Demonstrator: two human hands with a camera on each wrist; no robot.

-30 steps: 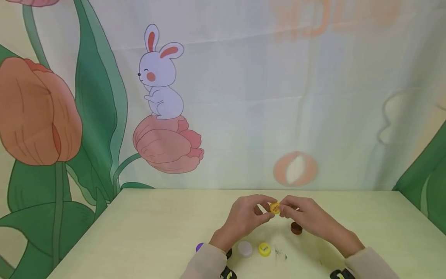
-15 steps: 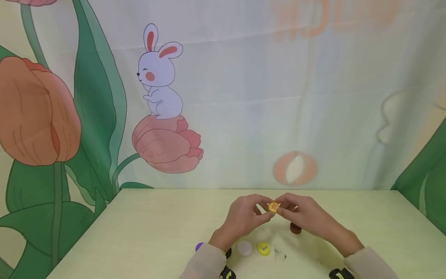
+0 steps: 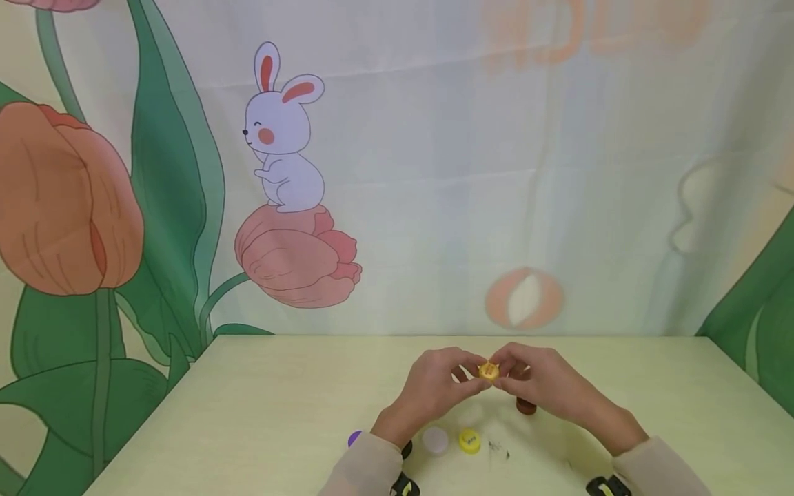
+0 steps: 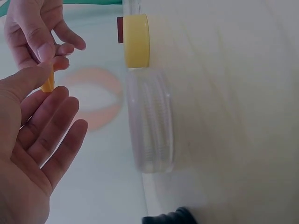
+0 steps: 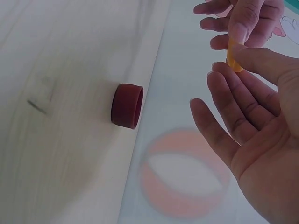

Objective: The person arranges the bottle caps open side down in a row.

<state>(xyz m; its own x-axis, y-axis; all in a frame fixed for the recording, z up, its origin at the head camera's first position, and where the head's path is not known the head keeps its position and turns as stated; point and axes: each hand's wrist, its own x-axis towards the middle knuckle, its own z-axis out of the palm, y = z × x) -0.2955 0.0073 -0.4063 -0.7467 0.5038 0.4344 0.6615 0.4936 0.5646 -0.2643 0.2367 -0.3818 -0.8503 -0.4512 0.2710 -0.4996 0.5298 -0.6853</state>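
Note:
A small orange-yellow bottle cap (image 3: 489, 373) with print on its top is held up above the far part of the table. My left hand (image 3: 437, 382) pinches its left side between thumb and fingers. From the other side my right hand (image 3: 541, 380) pinches it the same way. In the left wrist view the cap (image 4: 48, 85) shows edge-on under the thumb, the remaining left fingers loosely spread. The right wrist view also shows it as a thin orange edge (image 5: 234, 58). Below the right hand, a dark red cap (image 3: 526, 406) rests on the table, partly covered by the fingers.
Nearer on the table (image 3: 248, 413) sit a yellow cap (image 3: 469, 441), a whitish translucent cap (image 3: 435, 441), a black cap (image 3: 407, 450) and a purple cap (image 3: 355, 437); the left forearm partly hides the last two. Dark marks (image 3: 498, 450) show beside the yellow cap. A printed curtain (image 3: 422, 207) hangs behind.
The orange-yellow cap has been turned between the fingers, its printed top now tilted flatter. The right fingertips have shifted along its edge. Both hands stay in nearly the same place.

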